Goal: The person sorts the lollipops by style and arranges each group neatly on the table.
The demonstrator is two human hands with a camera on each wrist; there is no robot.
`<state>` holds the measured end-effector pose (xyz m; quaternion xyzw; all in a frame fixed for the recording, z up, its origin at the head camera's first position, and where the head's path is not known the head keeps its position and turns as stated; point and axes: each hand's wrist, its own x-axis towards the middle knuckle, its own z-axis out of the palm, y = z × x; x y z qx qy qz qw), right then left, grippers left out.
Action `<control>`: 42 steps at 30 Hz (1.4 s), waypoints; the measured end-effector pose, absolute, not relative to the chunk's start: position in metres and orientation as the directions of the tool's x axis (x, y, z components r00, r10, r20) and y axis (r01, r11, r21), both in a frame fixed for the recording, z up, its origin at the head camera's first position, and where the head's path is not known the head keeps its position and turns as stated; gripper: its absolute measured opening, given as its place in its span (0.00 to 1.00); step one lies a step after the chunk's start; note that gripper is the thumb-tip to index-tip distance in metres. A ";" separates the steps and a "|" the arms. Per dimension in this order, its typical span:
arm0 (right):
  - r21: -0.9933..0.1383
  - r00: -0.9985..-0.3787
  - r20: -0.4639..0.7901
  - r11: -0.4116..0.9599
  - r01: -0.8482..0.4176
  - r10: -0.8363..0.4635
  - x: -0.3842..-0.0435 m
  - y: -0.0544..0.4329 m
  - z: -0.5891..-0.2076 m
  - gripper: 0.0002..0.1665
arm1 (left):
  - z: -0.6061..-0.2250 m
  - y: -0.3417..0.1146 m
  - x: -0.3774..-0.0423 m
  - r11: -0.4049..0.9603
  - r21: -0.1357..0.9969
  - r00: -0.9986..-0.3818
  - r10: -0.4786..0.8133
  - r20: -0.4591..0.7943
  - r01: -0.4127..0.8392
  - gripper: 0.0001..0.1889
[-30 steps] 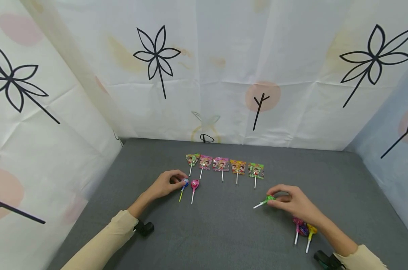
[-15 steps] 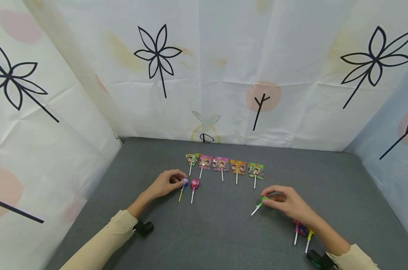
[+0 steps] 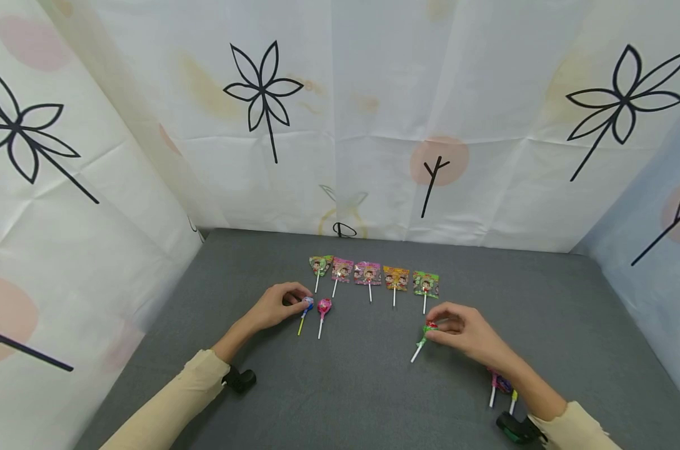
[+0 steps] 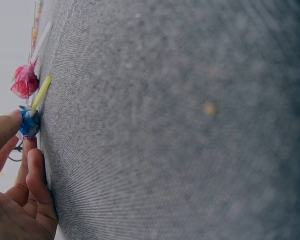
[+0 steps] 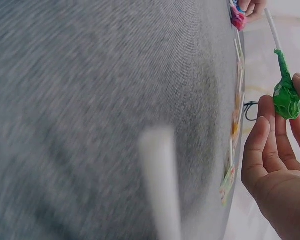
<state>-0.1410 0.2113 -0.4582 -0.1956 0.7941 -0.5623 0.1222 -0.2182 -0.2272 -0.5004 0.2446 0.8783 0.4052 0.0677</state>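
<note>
My left hand [image 3: 279,305] pinches the head of a blue lollipop [image 4: 29,123] whose yellow stick points toward me. Just right of it lies a pink lollipop [image 3: 324,306] with a white stick. On the right side, my right hand [image 3: 468,330] holds a green-wrapped lollipop [image 5: 288,98] between thumb and fingers, raised above the table, its white stick slanting down to the left in the head view. Under the right forearm, a few more lollipops [image 3: 503,384] lie partly hidden by the arm.
Behind the hands, several flat-packed lollipops [image 3: 368,274] in green, pink and orange wrappers form a row on the grey tabletop [image 3: 340,394]. A white patterned cloth [image 3: 362,112] rises at the back and sides. In the right wrist view, a blurred white stick [image 5: 160,180] stands close to the camera.
My right hand has moved left with the green lollipop, whose stick has swung to point more steeply toward me. The left hand stays in place on the blue lollipop.
</note>
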 end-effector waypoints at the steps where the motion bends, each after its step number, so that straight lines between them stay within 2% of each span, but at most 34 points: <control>1: -0.943 -0.896 0.022 0.289 -0.166 -0.444 -0.141 0.210 -0.458 0.20 | -0.500 -0.227 -0.218 0.552 0.746 -0.872 0.484 0.078 0.373 0.10; 22: -0.969 -0.911 0.073 0.186 -0.161 -0.407 -0.143 0.175 -0.466 0.19 | -0.500 -0.225 -0.218 0.566 0.740 -0.878 0.473 0.069 0.363 0.10; 34: -0.980 -0.898 0.082 0.127 -0.151 -0.433 -0.146 0.150 -0.471 0.16 | -0.500 -0.227 -0.219 0.562 0.738 -0.873 0.482 0.074 0.373 0.10; 42: -0.985 -0.919 0.061 0.125 -0.118 -0.390 -0.152 0.126 -0.472 0.15 | -0.501 -0.227 -0.220 0.563 0.738 -0.874 0.481 0.072 0.371 0.10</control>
